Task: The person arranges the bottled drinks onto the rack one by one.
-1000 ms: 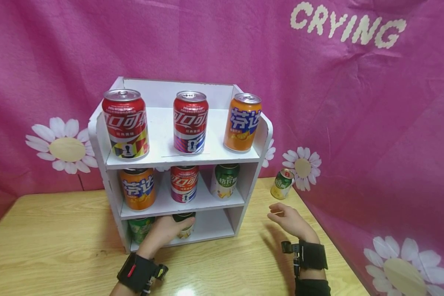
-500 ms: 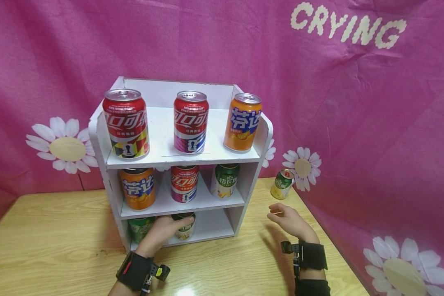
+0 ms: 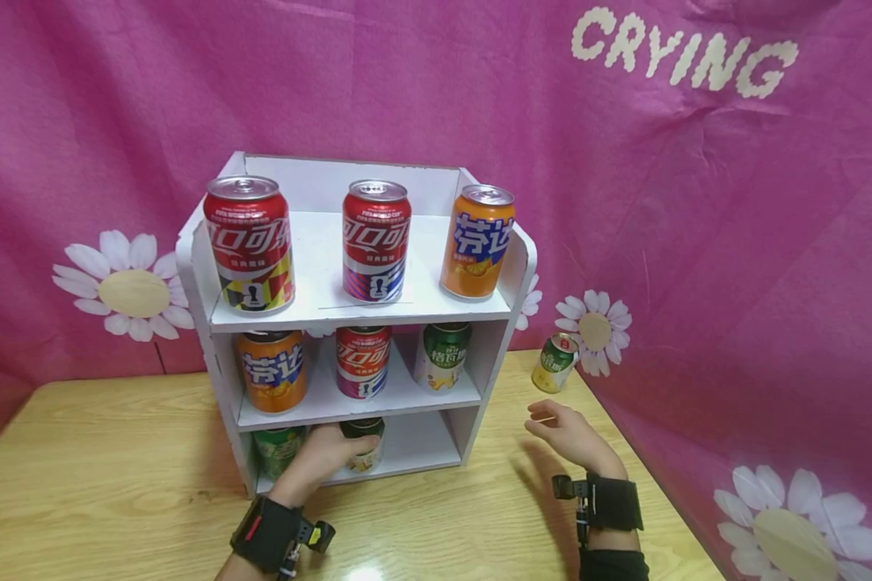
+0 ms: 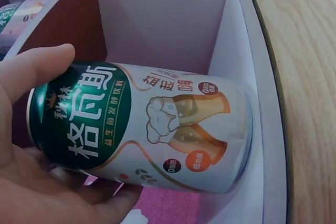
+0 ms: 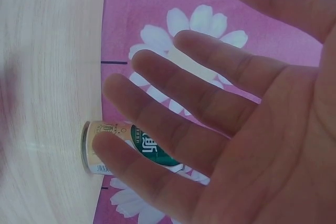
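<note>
On the bottom shelf of the white rack, my left hand (image 3: 323,458) grips a green-and-white drink can (image 4: 157,124). The thumb lies over its green upper part and the fingers go round its far side, partly hidden. The can stands upright near the shelf's front edge, with its label facing out. To its left is a green can (image 3: 279,449), partly covered by that hand. My right hand (image 3: 576,436) is held over the table at the rack's right, fingers spread loosely, holding nothing. Beyond its fingertips stands another green-and-yellow can (image 3: 553,365).
The three-tier white rack (image 3: 359,415) stands on a wooden table (image 3: 116,452). Two red cola cans and an orange soda can (image 3: 477,242) line the top tier. The middle one carries orange, red and green cans. A pink flowered curtain (image 3: 698,242) hangs behind and along the right.
My left thumb has shifted slightly lower on the can, and the left wrist has turned a little. The right hand and the other cans have stayed in place.
</note>
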Available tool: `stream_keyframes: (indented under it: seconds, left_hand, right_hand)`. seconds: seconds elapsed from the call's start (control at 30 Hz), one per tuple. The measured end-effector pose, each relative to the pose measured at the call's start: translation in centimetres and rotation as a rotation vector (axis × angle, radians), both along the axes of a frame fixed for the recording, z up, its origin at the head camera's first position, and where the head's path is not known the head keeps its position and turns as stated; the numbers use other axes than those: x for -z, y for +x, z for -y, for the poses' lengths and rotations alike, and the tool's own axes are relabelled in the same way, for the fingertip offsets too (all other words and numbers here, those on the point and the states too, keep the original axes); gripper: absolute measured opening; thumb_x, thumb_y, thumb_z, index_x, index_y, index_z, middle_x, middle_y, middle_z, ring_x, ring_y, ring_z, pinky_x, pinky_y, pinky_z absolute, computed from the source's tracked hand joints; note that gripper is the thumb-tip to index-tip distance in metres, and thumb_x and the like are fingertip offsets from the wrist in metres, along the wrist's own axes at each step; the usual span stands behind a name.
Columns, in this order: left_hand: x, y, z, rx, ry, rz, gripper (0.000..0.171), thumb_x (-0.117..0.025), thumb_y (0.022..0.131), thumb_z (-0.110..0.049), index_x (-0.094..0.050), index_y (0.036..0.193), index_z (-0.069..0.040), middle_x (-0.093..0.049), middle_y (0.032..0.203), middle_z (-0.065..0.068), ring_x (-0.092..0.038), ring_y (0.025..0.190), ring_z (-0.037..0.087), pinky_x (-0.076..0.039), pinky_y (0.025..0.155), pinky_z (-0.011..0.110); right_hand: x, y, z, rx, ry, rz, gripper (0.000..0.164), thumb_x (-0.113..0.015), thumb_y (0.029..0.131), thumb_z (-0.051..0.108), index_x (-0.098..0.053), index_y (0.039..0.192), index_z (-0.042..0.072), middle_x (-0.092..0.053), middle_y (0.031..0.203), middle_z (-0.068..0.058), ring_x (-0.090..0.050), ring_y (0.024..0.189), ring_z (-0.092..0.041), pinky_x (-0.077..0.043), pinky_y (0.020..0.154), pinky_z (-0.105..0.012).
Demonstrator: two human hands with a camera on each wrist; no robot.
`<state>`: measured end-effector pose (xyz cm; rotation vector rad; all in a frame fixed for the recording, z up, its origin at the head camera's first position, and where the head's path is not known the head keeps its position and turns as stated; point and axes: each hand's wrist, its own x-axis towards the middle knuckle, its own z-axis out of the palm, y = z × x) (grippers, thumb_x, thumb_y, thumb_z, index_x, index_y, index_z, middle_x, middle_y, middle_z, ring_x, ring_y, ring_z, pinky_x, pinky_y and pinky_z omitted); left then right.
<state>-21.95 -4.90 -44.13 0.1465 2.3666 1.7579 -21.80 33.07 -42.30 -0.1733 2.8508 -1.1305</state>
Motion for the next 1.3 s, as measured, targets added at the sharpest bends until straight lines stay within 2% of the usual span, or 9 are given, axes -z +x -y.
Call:
stream_keyframes:
  seconds: [0.1,0.23,0.47,0.67,0.8,0.97,1.1,1.3]
  left_hand:
    - [0.1,0.2,-0.3,-0.025,-0.010,-0.049,0.065,-0.076,0.080,-0.024,-0.046,0.131,0.003,-0.056,0.122,0.019,-0.052,0.112,0.034,-0.038,0.097,0.050]
    - [0.2,0.1,-0.7,-0.036,-0.015,-0.083,0.067,-0.076,0.079,-0.023,-0.044,0.133,0.002,-0.055,0.122,0.018,-0.053,0.112,0.033,-0.040,0.096,0.049]
    - [0.2,0.2,-0.7,-0.036,-0.008,-0.075,0.070,-0.077,0.078,-0.021,-0.041,0.134,0.003,-0.055,0.121,0.018,-0.053,0.111,0.033,-0.039,0.096,0.049]
    - [0.5,0.1,-1.1,-0.048,-0.031,-0.178,0.073,-0.078,0.079,-0.021,-0.038,0.135,0.002,-0.051,0.123,0.020,-0.052,0.112,0.036,-0.042,0.094,0.049]
    - [0.7,0.0,-1.4,-0.077,-0.083,-0.213,0.081,-0.079,0.077,-0.028,-0.034,0.138,0.002,-0.046,0.131,0.022,-0.047,0.119,0.037,-0.039,0.097,0.050]
    - [1.0,-0.2,-1.6,-0.101,-0.116,-0.228,0.085,-0.080,0.076,-0.030,-0.032,0.139,0.002,-0.041,0.137,0.023,-0.040,0.126,0.037,-0.036,0.101,0.050]
    - [0.9,-0.2,-1.5,-0.077,-0.075,-0.224,0.081,-0.080,0.076,-0.025,-0.035,0.138,0.002,-0.046,0.132,0.022,-0.044,0.122,0.037,-0.037,0.099,0.050]
    - [0.6,0.0,-1.1,-0.020,-0.007,-0.153,0.066,-0.078,0.079,-0.020,-0.045,0.130,0.004,-0.057,0.118,0.018,-0.054,0.110,0.033,-0.042,0.094,0.048]
  right_hand:
    - [0.0,0.0,0.0,0.000,-0.003,0.006,0.042,-0.060,0.094,0.029,-0.054,0.123,-0.001,-0.060,0.119,-0.016,-0.056,0.109,-0.034,-0.050,0.085,-0.044]
    - [0.0,0.0,0.1,0.000,-0.006,0.007,0.040,-0.059,0.094,0.027,-0.054,0.123,-0.002,-0.060,0.118,-0.016,-0.056,0.109,-0.034,-0.050,0.085,-0.044]
    - [0.1,-0.1,0.1,0.001,-0.007,0.001,0.040,-0.060,0.094,0.026,-0.054,0.122,-0.002,-0.060,0.117,-0.017,-0.057,0.108,-0.034,-0.050,0.085,-0.044]
    - [0.2,-0.2,0.1,0.000,-0.009,-0.004,0.041,-0.060,0.094,0.026,-0.054,0.122,-0.003,-0.061,0.117,-0.017,-0.057,0.107,-0.035,-0.050,0.085,-0.044]
    - [0.3,-0.2,0.1,0.001,-0.006,-0.004,0.041,-0.060,0.094,0.025,-0.054,0.123,-0.003,-0.061,0.117,-0.017,-0.058,0.107,-0.035,-0.050,0.085,-0.044]
    - [0.2,-0.2,0.1,0.002,-0.003,-0.002,0.038,-0.059,0.095,0.022,-0.054,0.123,-0.003,-0.061,0.117,-0.017,-0.058,0.107,-0.035,-0.050,0.085,-0.044]
    - [0.1,-0.1,0.1,0.000,-0.001,0.002,0.040,-0.059,0.095,0.025,-0.054,0.123,-0.003,-0.060,0.117,-0.017,-0.057,0.108,-0.035,-0.050,0.086,-0.044]
    - [0.1,0.0,0.1,0.005,-0.001,0.011,0.044,-0.059,0.094,0.029,-0.053,0.124,-0.002,-0.060,0.118,-0.016,-0.056,0.109,-0.034,-0.050,0.086,-0.044]
